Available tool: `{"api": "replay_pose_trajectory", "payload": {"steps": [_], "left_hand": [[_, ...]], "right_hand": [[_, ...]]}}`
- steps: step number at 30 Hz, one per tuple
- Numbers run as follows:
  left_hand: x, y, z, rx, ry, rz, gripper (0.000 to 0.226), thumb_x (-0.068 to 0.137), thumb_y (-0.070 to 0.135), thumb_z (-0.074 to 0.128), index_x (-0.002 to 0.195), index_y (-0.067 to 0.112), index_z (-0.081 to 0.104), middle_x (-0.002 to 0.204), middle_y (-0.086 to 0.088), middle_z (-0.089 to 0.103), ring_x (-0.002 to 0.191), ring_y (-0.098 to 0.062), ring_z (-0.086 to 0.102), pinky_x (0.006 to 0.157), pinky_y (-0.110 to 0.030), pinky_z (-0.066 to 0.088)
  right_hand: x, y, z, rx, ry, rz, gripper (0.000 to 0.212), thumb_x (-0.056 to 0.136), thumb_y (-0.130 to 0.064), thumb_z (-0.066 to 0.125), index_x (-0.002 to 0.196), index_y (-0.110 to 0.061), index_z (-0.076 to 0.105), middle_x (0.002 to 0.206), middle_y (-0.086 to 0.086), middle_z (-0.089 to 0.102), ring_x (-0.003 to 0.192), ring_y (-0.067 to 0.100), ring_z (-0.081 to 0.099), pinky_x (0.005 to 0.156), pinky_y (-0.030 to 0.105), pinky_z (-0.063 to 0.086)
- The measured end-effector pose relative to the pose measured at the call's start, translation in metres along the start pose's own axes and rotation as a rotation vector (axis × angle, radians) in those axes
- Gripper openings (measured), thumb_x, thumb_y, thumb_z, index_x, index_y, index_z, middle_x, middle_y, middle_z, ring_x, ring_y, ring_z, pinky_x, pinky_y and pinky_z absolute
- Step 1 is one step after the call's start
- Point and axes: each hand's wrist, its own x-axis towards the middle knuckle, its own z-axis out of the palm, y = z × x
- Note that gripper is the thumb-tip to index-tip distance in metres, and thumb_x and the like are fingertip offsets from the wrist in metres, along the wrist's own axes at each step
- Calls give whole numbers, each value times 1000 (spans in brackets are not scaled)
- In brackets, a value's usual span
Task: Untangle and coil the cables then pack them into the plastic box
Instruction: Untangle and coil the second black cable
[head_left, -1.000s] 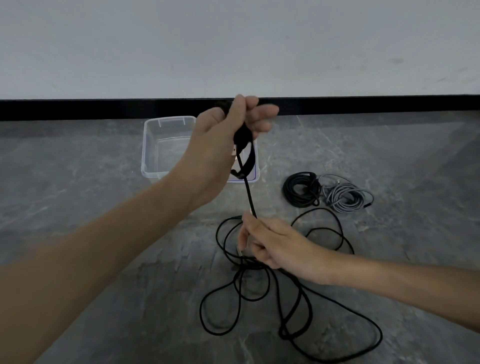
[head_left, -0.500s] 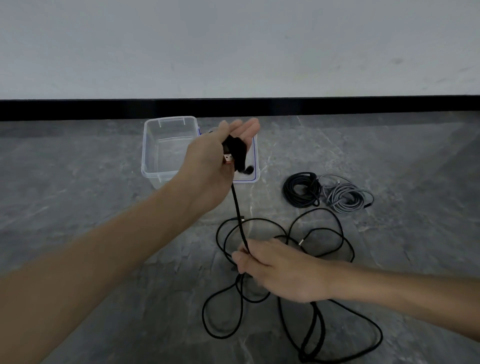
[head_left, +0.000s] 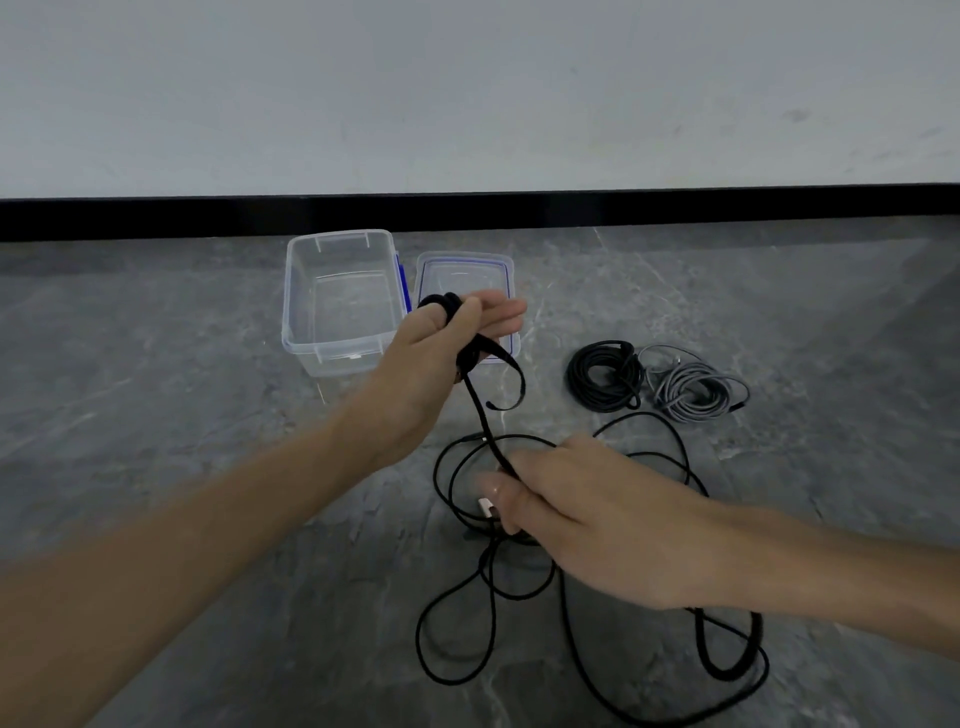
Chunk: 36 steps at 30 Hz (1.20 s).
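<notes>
Raised over the floor (head_left: 182, 395): left hand (head_left: 431, 358), grip closed round a few small turns of cable (head_left: 480, 415) wound on its fingers, a short tail curling below. Lower: right hand (head_left: 587, 519), grip pinching the same cable, the strand straight between the two. The rest sprawls in loose loops on the floor (some pass under the right forearm). Clear box (head_left: 296, 291) stands open behind the left hand, lid (head_left: 462, 270) just beside it. To the right, black coil (head_left: 602, 374) and grey coil (head_left: 696, 389) touch.
</notes>
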Motion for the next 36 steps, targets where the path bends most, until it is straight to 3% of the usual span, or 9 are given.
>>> {"api": "replay_pose_trajectory", "payload": {"steps": [4,7,10,12,15,18,23,29,36], "left_hand": [[-1,7,12,-91,33,-51,24,104,16,38,108,14,61,117,-2,68,113,-13,64,98,-23,48],[-3,1,17,62,16,-40,24,104,16,39,111,13,62,119,-2,67,115,-10,62,99,-20,46],[-14,-8,15,284,-139,-99,23,102,21,45,101,12,65,98,3,68,90,1,64,82,-16,48],[-21,-8,11,320,-267,-179,32,87,33,60,83,2,59,77,-3,56,70,-6,55,70,-26,46],[-26,-6,5,358,-336,-240,75,60,49,59,104,-12,55,93,-16,56,88,-21,49,98,-56,41],[-28,-1,7,328,-372,-254,64,80,39,58,115,-14,52,102,-26,62,93,-27,52,101,-61,36],[-27,3,9,309,-434,-200,56,96,56,29,105,13,65,105,-11,74,83,-14,70,89,-33,46],[-25,5,7,319,-469,-157,43,89,41,46,108,7,62,113,5,72,85,-12,71,92,-30,52],[-25,12,13,77,-533,-265,31,91,33,47,95,6,60,108,-13,73,73,-16,69,69,-20,49]], "right_hand": [[-2,-9,0,-92,-32,-62,55,102,-44,24,74,-5,50,65,10,56,54,25,52,55,37,45],[1,-12,-7,-189,-44,-85,51,103,-43,24,70,-11,47,63,3,52,52,15,49,51,24,37],[6,-8,-27,-232,-28,-153,45,103,-38,30,69,-15,48,58,-7,44,55,4,50,57,19,37],[10,0,-41,-271,15,-235,43,103,-37,35,71,-13,52,54,-12,37,56,-2,47,60,18,36],[16,15,-58,-264,77,-331,42,102,-36,36,72,-15,56,49,-15,38,53,-1,48,54,14,33],[21,28,-68,-164,162,-419,39,99,-28,46,66,-11,59,47,-18,39,46,0,46,52,7,32],[35,47,-74,-55,254,-420,34,97,-32,50,67,-17,56,51,-8,46,45,8,42,48,13,31],[40,59,-80,-72,273,-384,25,94,-29,54,69,-27,55,54,-19,47,50,-1,48,53,8,33],[49,68,-78,-66,351,-431,34,97,-33,49,79,-10,65,62,-5,57,55,9,51,54,13,36]]}}
